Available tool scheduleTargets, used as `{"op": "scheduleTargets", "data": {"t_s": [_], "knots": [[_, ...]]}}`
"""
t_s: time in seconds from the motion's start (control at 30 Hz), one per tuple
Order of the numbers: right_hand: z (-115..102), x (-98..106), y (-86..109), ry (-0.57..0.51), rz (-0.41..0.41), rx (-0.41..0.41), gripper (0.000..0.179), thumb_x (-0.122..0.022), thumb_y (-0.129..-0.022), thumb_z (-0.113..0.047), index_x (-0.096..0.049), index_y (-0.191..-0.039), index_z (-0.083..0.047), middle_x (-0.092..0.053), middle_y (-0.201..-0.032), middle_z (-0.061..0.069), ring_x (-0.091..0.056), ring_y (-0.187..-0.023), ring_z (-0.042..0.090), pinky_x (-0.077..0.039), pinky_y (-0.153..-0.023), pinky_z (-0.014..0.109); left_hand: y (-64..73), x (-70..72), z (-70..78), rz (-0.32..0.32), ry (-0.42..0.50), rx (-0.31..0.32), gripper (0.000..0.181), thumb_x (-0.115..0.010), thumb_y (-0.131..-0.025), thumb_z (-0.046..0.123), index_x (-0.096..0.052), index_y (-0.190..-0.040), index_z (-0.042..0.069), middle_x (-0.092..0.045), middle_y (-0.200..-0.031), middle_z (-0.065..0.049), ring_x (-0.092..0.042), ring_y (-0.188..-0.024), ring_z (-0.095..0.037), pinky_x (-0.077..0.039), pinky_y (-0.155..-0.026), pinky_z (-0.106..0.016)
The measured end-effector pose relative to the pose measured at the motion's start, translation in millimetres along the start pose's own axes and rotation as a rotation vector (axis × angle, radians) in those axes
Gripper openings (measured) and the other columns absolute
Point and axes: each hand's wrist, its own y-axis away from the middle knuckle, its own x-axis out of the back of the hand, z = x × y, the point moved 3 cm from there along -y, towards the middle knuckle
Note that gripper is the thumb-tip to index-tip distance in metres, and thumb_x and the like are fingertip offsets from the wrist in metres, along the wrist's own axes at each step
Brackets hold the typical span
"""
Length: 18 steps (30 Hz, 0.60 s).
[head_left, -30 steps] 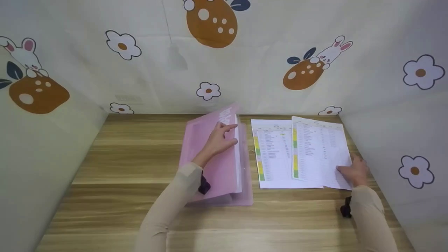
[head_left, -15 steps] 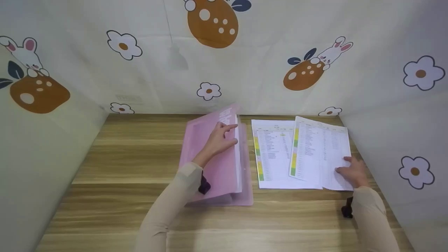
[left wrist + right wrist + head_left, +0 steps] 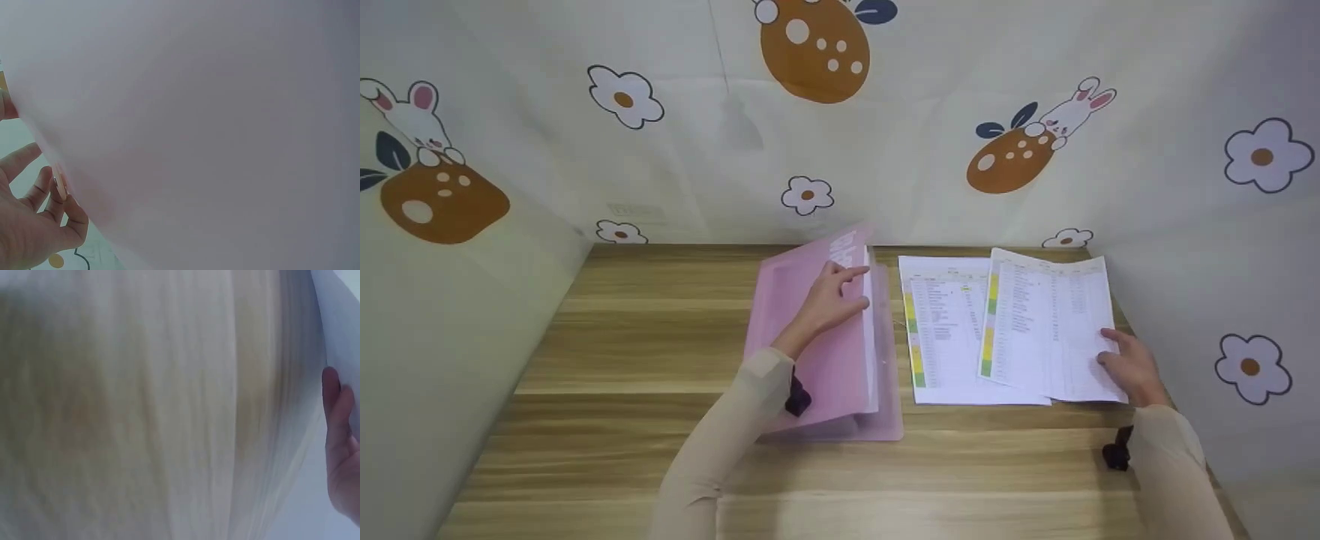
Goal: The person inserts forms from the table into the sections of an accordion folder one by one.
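Observation:
A pink folder [image 3: 840, 367] lies in the middle of the table in the head view, its top cover tilted up and white pages at its inner edge. My left hand [image 3: 829, 300] grips that raised edge; in the left wrist view the pink cover [image 3: 197, 140] fills the frame and the hand's fingers meet its rim. To the right lies a printed sheet [image 3: 949, 367] with a yellow and green strip. Partly over it is a second printed sheet [image 3: 1046, 337], whose right edge my right hand [image 3: 1132, 367] pinches. In the right wrist view this paper [image 3: 343, 337] is lifted beside the fingers.
The wood-grain table [image 3: 622, 360] is bounded by a pale cloth backdrop [image 3: 885, 150] printed with rabbits and flowers. Its right side wall [image 3: 1200, 285] stands close beside my right hand. A black wrist camera [image 3: 1117, 450] is strapped on the right sleeve.
My right hand has shifted slightly right and now holds the upper sheet's edge, with that sheet turned and raised a little at its right side. The left hand and folder stay put.

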Motion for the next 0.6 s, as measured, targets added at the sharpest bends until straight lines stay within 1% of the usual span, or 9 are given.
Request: {"op": "scheduleTargets", "data": {"t_s": [0.2, 0.33, 0.53, 0.6], "knots": [[0.5, 5.7, 4.0, -0.049, 0.033, -0.008, 0.056, -0.043, -0.083, -0.005, -0.028, -0.136, -0.001, -0.015, -0.138, 0.027, -0.011, -0.124, 0.042, -0.013, -0.094, 0.056, 0.2, 0.6, 1.1, -0.004, -0.002, -0.003, 0.052, -0.061, -0.069, 0.015, -0.055, -0.120, 0.008, -0.041, -0.093, -0.008, -0.038, -0.071, -0.016, -0.034, -0.062, -0.027], [-2.1, 8.1, 6.5, -0.101, 0.029, -0.034, 0.055, -0.043, -0.086, -0.010, -0.026, -0.138, -0.005, -0.011, -0.141, 0.022, -0.011, -0.126, 0.038, -0.014, -0.095, 0.054, 0.0, 0.7, 1.3, -0.007, 0.000, -0.007, 0.052, -0.061, -0.069, 0.015, -0.055, -0.120, 0.008, -0.041, -0.093, -0.010, -0.038, -0.071, -0.016, -0.034, -0.062, -0.027], [-11.4, 13.2, 10.7, -0.115, 0.042, 0.001, 0.053, -0.044, -0.087, -0.012, -0.029, -0.137, -0.004, -0.014, -0.141, 0.020, -0.013, -0.126, 0.036, -0.014, -0.097, 0.051, 0.4, 0.6, 1.6, -0.007, 0.003, -0.004, 0.051, -0.061, -0.069, 0.014, -0.055, -0.120, 0.008, -0.041, -0.093, -0.010, -0.037, -0.070, -0.016, -0.034, -0.061, -0.027], [-14.3, 14.7, 12.0, -0.123, 0.053, 0.019, 0.052, -0.045, -0.087, -0.012, -0.030, -0.136, -0.003, -0.015, -0.140, 0.020, -0.011, -0.127, 0.036, -0.012, -0.097, 0.050, 0.4, 0.9, 1.9, -0.005, 0.004, -0.007, 0.051, -0.061, -0.069, 0.014, -0.055, -0.120, 0.008, -0.041, -0.093, -0.010, -0.038, -0.070, -0.016, -0.034, -0.062, -0.027]]}}
